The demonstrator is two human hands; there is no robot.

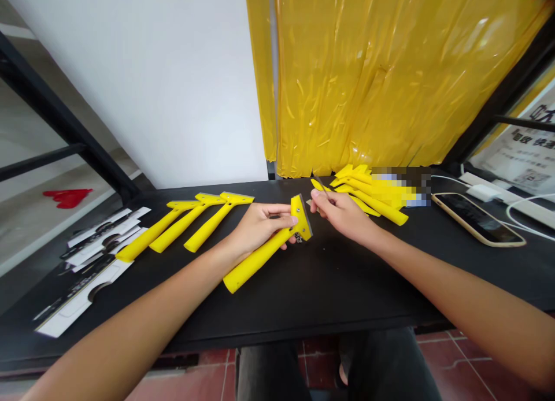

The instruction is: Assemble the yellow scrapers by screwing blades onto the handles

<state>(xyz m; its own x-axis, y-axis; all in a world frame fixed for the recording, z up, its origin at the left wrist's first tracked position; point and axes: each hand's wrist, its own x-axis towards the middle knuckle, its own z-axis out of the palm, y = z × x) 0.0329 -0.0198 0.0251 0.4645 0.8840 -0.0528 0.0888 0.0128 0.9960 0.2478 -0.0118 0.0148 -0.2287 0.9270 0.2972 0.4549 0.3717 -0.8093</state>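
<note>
A: How was the yellow scraper (260, 260) oriented?
B: Its long axis ran diagonally. The handle butt pointed toward the person and to the left; the head pointed away and to the right, with the blade edge facing right.

A: State its position relative to the fingers.
B: It was in the left hand (255, 223), in front of the person, over the tabletop (347, 291). The fingers were closed around the neck: thumb on top beside the head, other fingers behind and beneath. Contact between butt and tabletop could not be determined.

A: And the right hand (344, 213)?
B: It was just right of the head, fingers in a narrow pinch on a thin dark object (321, 187), whose exact type could not be identified.

A: List the surroundings.
B: Left: three scrapers (208, 223) side by side, heads toward the far edge, the leftmost handle overlapping white-and-black cards (110, 272). Right: a scraper pile (376, 197), partly hidden by the right hand and restricting space beyond it. Farther right: a phone (479, 219) and white cables (526, 200).
</note>
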